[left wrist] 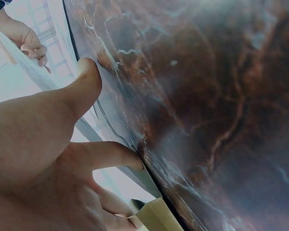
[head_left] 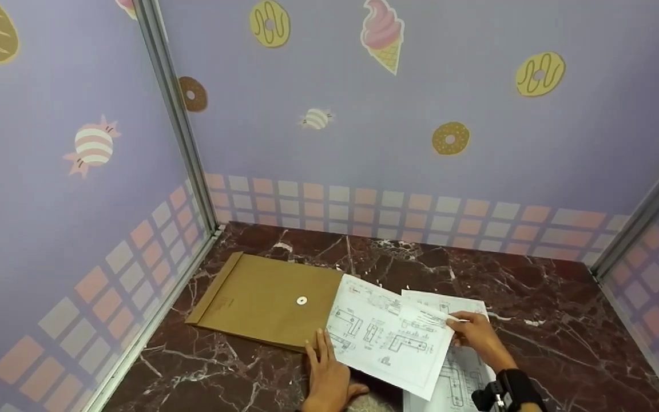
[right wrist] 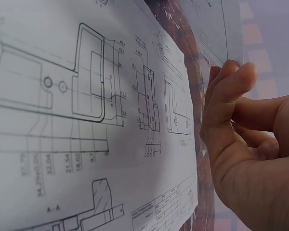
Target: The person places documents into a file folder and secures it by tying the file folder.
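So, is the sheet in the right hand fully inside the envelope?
No: most of the sheet shows outside the brown envelope. Cannot tell whether its left end is tucked in.

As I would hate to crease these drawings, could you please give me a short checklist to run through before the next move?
1. Upper sheet held: ok, the right hand pinches its right edge.
2. Left hand at the envelope: ok, fingertips by its near right corner.
3. Envelope lying down: ok, on the marbled surface, button up.
4. Lower sheet uncovered: not ok, the upper one hides part of it in the head view.
5. Upper sheet's left edge inside the envelope: cannot tell.
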Demonstrator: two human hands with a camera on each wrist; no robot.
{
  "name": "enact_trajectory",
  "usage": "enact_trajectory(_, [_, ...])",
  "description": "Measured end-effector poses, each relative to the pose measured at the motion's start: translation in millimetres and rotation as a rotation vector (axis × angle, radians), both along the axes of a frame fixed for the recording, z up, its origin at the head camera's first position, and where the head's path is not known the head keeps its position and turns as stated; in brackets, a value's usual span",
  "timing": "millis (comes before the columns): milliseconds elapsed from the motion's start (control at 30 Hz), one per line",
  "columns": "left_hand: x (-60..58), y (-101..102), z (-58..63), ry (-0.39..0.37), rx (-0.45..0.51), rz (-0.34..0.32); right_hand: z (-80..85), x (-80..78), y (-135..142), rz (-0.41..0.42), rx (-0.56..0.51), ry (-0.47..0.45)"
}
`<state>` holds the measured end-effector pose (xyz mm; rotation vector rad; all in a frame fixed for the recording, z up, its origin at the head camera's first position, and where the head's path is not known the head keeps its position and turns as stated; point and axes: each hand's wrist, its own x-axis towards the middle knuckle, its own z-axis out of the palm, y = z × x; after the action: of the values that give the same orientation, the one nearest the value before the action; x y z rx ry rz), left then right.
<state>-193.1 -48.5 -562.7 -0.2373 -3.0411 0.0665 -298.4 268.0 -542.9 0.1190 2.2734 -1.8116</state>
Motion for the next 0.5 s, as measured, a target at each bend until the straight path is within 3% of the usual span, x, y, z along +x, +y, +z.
enact_trajectory(233, [-0.9, 2.3, 1.7, -0.029, 0.021, 0.03, 4.2, -2.1, 0.9, 0.08, 0.01, 0.051])
enact_trajectory(500, [-2.7, 2.0, 0.6, -0.099, -0.027, 0.059, 2.7, -3.4, 2.2, 0.102, -0.009, 0.054])
